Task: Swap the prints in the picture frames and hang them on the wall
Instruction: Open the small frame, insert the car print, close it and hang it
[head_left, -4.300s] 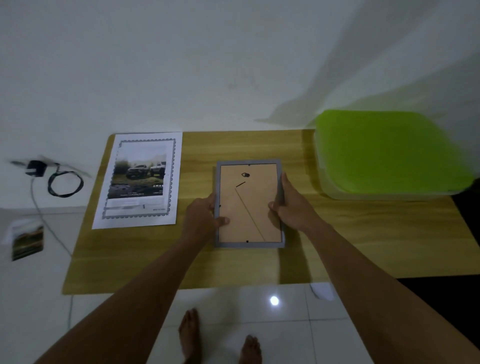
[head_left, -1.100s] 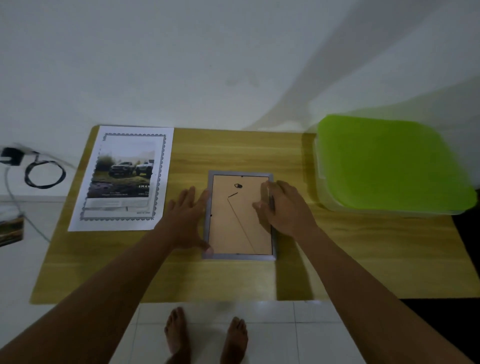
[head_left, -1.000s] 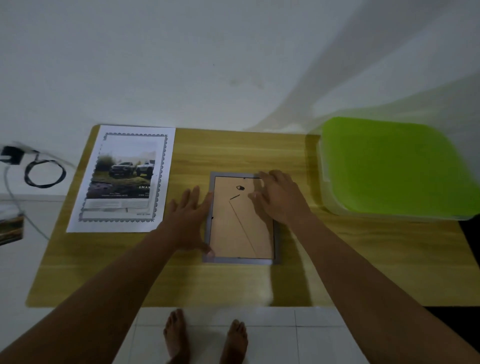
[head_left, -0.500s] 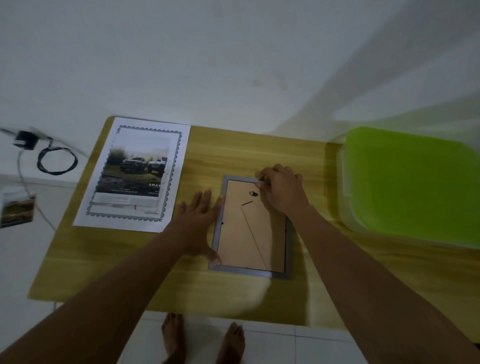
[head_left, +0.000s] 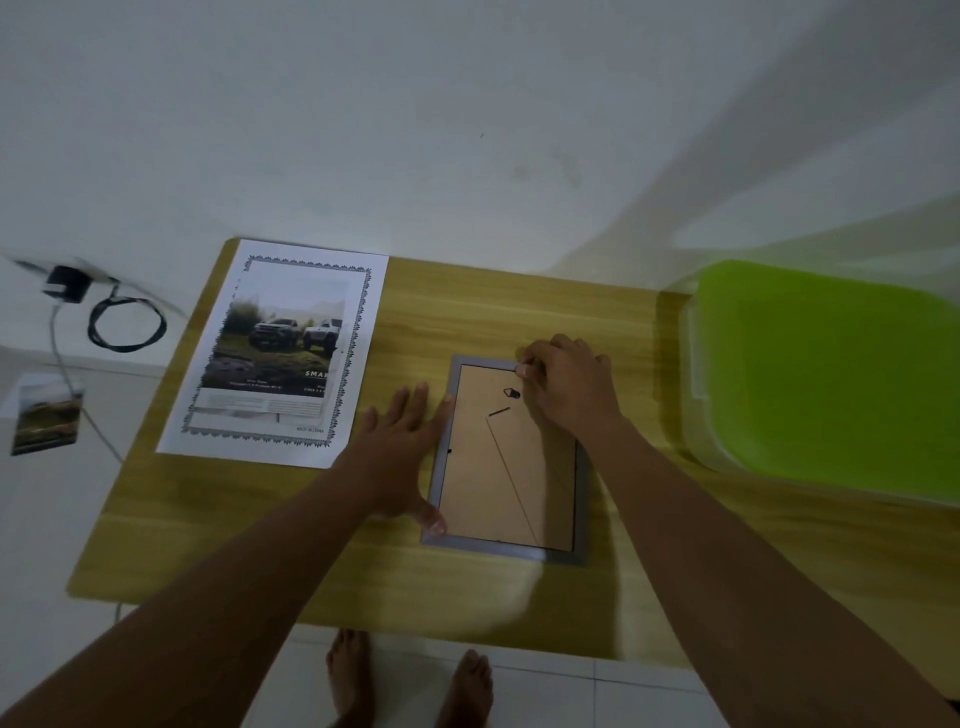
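Observation:
A grey picture frame (head_left: 581, 501) lies face down on the wooden table (head_left: 519, 306), its brown backing board (head_left: 498, 488) and small hanger hook facing up. My left hand (head_left: 400, 457) lies flat with straight fingers against the frame's left edge, the thumb on its lower left corner. My right hand (head_left: 569, 384) is at the frame's top edge, fingers curled, fingertips pinching at the rim there. A large print of two trucks (head_left: 280, 353) lies flat to the left on the table.
A clear box with a green lid (head_left: 831, 374) fills the table's right end. The white wall stands just behind the table. On the floor at left are a small photo (head_left: 47, 415) and a black coiled cable with a plug (head_left: 124, 322). My bare feet (head_left: 353, 675) stand below the table's front edge.
My right hand has moved from the frame's right side up to its top edge and curled its fingers. My left hand has flattened beside the left edge. The view has shifted.

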